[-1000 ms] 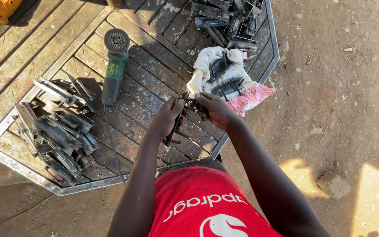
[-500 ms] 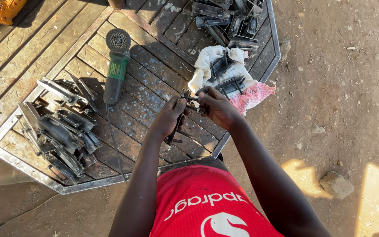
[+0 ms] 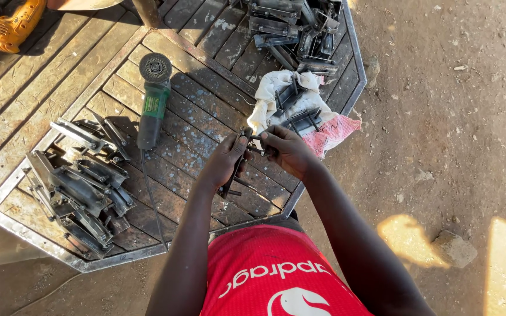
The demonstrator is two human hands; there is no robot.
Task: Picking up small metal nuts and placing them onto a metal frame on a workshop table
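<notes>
Both hands clamped on one small dark metal bracket [image 3: 242,161], held just above the metal grid table [image 3: 206,126]. Left hand [image 3: 225,164] grips the body; right hand [image 3: 288,151] fingers pinch its top end w/ a pin. Looks like mid-fitting; next needs steady alignment. White cloth [image 3: 276,93] and pink bag [image 3: 334,133] w/ more brackets just beyond. Green angle grinder [image 3: 153,102] to the left. No labels legible.
</notes>
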